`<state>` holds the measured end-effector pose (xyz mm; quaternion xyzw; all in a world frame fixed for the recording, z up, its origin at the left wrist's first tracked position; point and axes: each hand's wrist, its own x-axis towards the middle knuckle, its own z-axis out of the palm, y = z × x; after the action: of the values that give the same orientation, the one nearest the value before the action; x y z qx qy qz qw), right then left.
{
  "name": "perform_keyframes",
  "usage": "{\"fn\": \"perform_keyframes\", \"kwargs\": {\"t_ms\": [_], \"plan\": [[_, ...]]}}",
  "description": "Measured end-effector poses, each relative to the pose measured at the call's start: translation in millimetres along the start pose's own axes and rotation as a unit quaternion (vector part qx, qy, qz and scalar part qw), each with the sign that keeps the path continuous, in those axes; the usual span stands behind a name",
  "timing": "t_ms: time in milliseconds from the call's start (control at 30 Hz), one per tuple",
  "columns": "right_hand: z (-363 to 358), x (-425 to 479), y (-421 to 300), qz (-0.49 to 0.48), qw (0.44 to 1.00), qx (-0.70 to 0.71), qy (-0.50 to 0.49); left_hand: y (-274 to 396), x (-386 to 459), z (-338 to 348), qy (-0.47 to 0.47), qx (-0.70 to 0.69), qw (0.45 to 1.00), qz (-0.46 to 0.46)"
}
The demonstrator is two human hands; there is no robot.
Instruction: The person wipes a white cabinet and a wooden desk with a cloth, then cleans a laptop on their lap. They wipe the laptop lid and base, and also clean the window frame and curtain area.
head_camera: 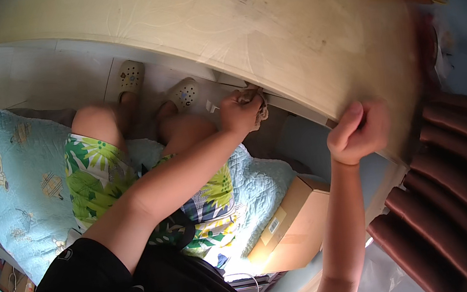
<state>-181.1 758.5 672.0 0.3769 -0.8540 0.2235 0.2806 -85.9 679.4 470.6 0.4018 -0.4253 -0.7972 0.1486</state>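
Observation:
My left hand (pixel 239 113) grips a crumpled brownish cloth (pixel 262 116) just under the near edge of a beige tabletop (pixel 176 13). Part of the cloth is hidden behind my fingers. Farther right, my right hand (pixel 357 133) is curled into a fist at the same edge, slightly blurred. Nothing shows between its fingers, and whether it touches the table is unclear. The tabletop has a faint leaf pattern and dark scuff marks.
A light-blue quilted cover (pixel 23 179) lies beneath my legs. Beside it stands a cardboard box (pixel 296 225). Brown padded upholstery (pixel 449 176) is at the right. Below the table, beige clogs (pixel 183 94) are on my feet on the tiled floor (pixel 79 69).

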Motion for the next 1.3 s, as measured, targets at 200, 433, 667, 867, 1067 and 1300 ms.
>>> {"fn": "perform_keyframes", "kwargs": {"t_ms": [200,433,667,867,1067,1300], "plan": [[-4.7,2.3,-7.1,-0.017,0.999,-0.002,-0.034,-45.3,40.1,1.5,0.063,-0.053,0.99,-0.115],[-7.8,-1.4,-7.4,0.006,1.0,-0.015,-0.023,-30.0,5.6,-7.2,0.048,-0.034,0.989,-0.138],[-13.1,-6.1,-2.8,-0.008,0.998,-0.033,-0.056,-56.5,30.6,-10.2,0.084,-0.088,0.978,-0.172],[-1.8,-10.3,10.1,-0.043,0.997,-0.055,0.017,-48.2,9.5,-11.0,-0.069,-0.1,0.976,-0.182],[-6.0,-12.8,-2.5,0.103,0.993,0.028,0.046,128.2,-156.7,-65.6,-0.278,-0.044,0.937,-0.206],[-59.9,-95.4,-145.0,0.127,0.876,0.378,-0.272,125.7,-147.0,-113.0,-0.329,-0.285,0.862,-0.259]]}}
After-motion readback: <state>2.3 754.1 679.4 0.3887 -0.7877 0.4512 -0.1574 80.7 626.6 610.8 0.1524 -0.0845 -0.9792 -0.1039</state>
